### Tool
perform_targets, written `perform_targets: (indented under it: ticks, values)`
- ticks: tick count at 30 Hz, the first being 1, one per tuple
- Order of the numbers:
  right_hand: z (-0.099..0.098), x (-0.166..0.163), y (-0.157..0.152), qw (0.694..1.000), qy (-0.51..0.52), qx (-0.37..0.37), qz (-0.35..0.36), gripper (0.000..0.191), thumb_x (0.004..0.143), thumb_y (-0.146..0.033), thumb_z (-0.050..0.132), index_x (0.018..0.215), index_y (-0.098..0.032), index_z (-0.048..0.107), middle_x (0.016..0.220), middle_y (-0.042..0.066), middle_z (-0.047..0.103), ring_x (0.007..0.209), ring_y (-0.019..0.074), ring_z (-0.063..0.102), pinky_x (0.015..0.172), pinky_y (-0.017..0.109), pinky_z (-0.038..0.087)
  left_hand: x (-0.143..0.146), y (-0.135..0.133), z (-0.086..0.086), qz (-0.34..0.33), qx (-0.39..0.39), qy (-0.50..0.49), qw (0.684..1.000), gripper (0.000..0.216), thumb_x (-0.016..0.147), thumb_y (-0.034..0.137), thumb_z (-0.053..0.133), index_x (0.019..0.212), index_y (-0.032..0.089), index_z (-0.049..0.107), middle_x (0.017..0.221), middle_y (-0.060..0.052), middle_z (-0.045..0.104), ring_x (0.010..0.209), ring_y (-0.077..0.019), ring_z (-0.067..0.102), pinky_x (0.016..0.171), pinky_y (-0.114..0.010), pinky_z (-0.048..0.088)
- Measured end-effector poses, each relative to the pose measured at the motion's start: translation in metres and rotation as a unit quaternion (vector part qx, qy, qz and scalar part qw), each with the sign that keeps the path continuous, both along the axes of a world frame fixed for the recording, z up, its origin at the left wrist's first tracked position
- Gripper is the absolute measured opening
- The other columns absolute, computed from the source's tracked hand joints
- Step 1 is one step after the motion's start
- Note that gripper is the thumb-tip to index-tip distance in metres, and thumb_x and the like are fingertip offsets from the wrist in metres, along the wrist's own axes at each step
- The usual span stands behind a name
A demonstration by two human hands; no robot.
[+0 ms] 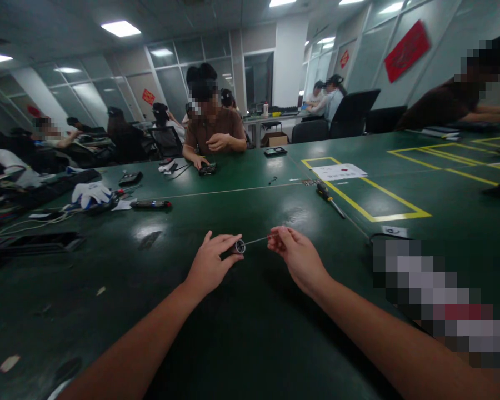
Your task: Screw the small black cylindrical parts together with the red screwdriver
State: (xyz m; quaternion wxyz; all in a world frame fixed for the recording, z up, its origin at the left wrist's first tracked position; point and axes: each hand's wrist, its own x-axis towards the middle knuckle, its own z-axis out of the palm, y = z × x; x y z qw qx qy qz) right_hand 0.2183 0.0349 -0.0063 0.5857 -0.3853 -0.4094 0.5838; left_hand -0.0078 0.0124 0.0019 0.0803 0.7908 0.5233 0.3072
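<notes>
My left hand point(210, 261) is closed around a short dark cylinder point(239, 246), whose pale ring-shaped end faces the camera and to the right. From that end a thin, straight metal rod point(256, 240) runs toward my right hand point(295, 255). Thumb and fingers of the right hand pinch the rod's far end, where a small reddish bit shows. Whether the rod is fixed inside the cylinder or only reaches into it, I cannot tell. Both hands are held above the green table point(233, 344), a little apart from each other.
Beyond my right hand lies a screwdriver point(330, 200) beside a paper sheet point(339, 171) and yellow tape outlines. To the left are a dark cylindrical tool point(151, 205), white gloves point(90, 194) and cables. Across the table a person point(214, 130) handles a small black device point(207, 169).
</notes>
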Motion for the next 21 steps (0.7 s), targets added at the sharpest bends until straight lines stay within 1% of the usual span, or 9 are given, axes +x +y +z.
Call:
perform_targets:
  ticks: [4,8,10,14,19,21]
  values:
    - [0.0019,-0.0001,-0.0005,0.999,-0.032,0.019,-0.007,0.029,0.084,-0.050,0.074,0.090,-0.022,0.073,0.083,0.003,0.070,0.078,0.0181,0.064,0.080,0.035,0.051,0.0001,-0.0004,0.0003,0.004,-0.002,-0.006,1.000,0.045,0.091,0.025,0.072,0.135,0.029,0.065,0.132,-0.005,0.070,0.124,-0.0250,0.064,0.123,-0.067,0.020]
    - [0.0043,0.0033,-0.0023,0.994,-0.099,0.055,0.005,0.029,0.090,-0.050,0.068,0.095,-0.022,0.074,0.079,0.002,0.069,0.071,0.0175,0.061,0.072,0.034,0.048,0.0002,0.0000,0.0007,0.011,-0.005,-0.017,1.000,0.042,0.091,0.025,0.072,0.133,0.030,0.066,0.131,-0.005,0.071,0.122,-0.0255,0.065,0.123,-0.067,0.020]
    - [0.0046,0.0041,-0.0034,0.990,-0.120,0.068,0.004,0.029,0.092,-0.050,0.065,0.096,-0.022,0.074,0.077,0.001,0.068,0.070,0.0176,0.061,0.070,0.033,0.047,0.0003,0.0002,0.0009,0.013,-0.009,-0.023,1.000,0.043,0.091,0.025,0.072,0.133,0.030,0.066,0.131,-0.005,0.071,0.123,-0.0253,0.065,0.123,-0.066,0.021]
    - [0.0034,0.0031,-0.0046,0.990,-0.121,0.076,-0.007,0.029,0.093,-0.050,0.064,0.097,-0.022,0.072,0.077,0.001,0.068,0.072,0.0179,0.062,0.073,0.034,0.048,0.0003,0.0001,0.0005,0.010,-0.016,-0.034,0.999,0.045,0.090,0.025,0.073,0.134,0.028,0.065,0.132,-0.005,0.071,0.124,-0.0246,0.064,0.123,-0.064,0.021]
    - [0.0008,0.0031,-0.0019,0.991,-0.118,0.059,-0.013,0.033,0.091,-0.052,0.064,0.097,-0.021,0.071,0.076,0.001,0.067,0.072,0.0181,0.062,0.073,0.034,0.048,0.0002,0.0013,-0.0025,0.003,-0.013,-0.044,0.999,0.045,0.090,0.024,0.074,0.134,0.029,0.065,0.133,-0.005,0.070,0.124,-0.0245,0.065,0.122,-0.062,0.025]
    - [0.0011,0.0037,-0.0013,0.992,-0.117,0.055,-0.007,0.033,0.091,-0.052,0.064,0.098,-0.021,0.070,0.075,0.001,0.065,0.070,0.0175,0.060,0.070,0.034,0.047,0.0004,0.0020,-0.0038,0.000,-0.011,-0.040,0.999,0.044,0.090,0.023,0.074,0.133,0.029,0.066,0.132,-0.005,0.071,0.123,-0.0246,0.065,0.122,-0.062,0.027]
